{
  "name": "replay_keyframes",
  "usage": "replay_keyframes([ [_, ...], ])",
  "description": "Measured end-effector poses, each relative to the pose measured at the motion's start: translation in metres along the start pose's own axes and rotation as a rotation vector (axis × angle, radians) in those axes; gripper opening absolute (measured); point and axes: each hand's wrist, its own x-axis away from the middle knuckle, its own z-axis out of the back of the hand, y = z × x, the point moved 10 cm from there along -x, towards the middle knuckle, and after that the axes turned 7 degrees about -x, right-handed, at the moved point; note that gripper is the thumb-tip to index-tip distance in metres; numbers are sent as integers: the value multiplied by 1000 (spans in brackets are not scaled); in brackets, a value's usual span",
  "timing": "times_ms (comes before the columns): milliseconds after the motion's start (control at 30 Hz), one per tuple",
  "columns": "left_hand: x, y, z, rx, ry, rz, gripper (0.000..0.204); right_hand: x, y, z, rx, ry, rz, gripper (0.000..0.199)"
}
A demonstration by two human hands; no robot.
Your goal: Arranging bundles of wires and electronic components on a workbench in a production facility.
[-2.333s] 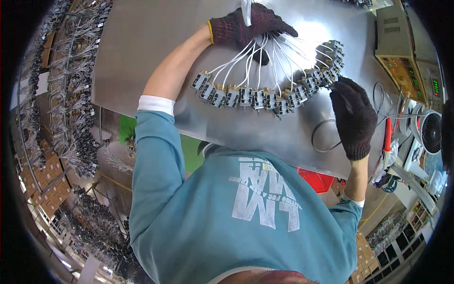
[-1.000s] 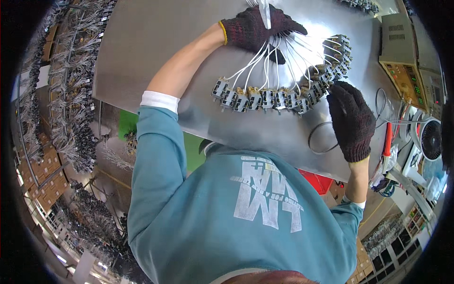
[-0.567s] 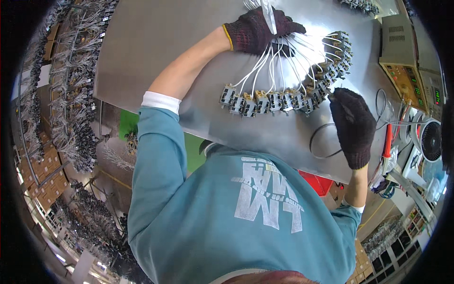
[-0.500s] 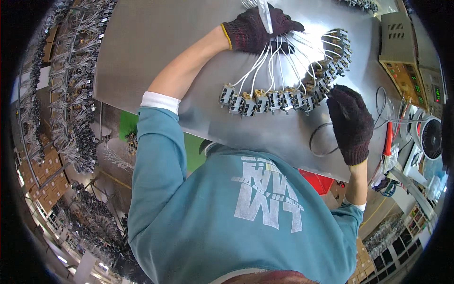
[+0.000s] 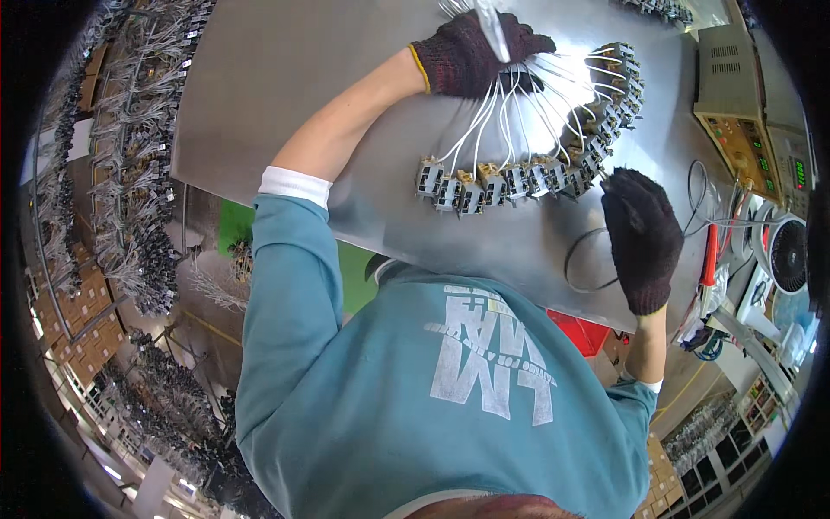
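My left hand [image 5: 480,56], in a dark knitted glove, is closed round a bundle of white wires [image 5: 482,121] at the far middle of the table. The wires fan out toward me, each leading to a small boxy metal component [image 5: 493,187]; several of these form a curved row. My right hand [image 5: 641,233], gloved alike, is closed at the row's right side. A thin tip [image 5: 603,176] sticks out from its fingers close to one component; whether it touches cannot be told. Most of that tool is hidden in the glove. A glossy whitish strip [image 5: 493,33] crosses over my left hand.
A dark cable [image 5: 566,259] loops on the metal table [image 5: 285,78] beside my right hand. Instrument boxes with lit displays [image 5: 735,130], a red-handled tool [image 5: 710,255] and a small fan [image 5: 787,253] stand at right. Racks of wired parts [image 5: 143,156] line the left.
The near end of the component row has shifted slightly right. My right hand has moved a little down, its thin tip showing more plainly. My left hand keeps its hold on the wires.
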Motion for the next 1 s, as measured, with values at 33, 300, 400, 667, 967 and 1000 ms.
replay_keyframes([
  [33, 1, 0, -1, 2, 0, 0, 61, 1, -1, -3, 54, -13, -8, 32],
  [300, -1, 7, 14, -97, -41, 35, 60, -7, -7, -4, 216, -131, 121, 31],
  [400, 3, 8, 19, -120, 73, 28, 58, -3, -2, -1, 147, -65, 48, 30],
  [667, 5, 6, 17, -151, 108, 48, 57, 11, -7, -5, 100, -6, -13, 28],
  [967, 4, 18, 11, -674, 100, 55, 57, -3, -14, -3, 246, -114, 96, 28],
  [1000, 3, 7, 10, -450, 79, 124, 55, -1, -12, -6, 244, -114, 96, 28],
])
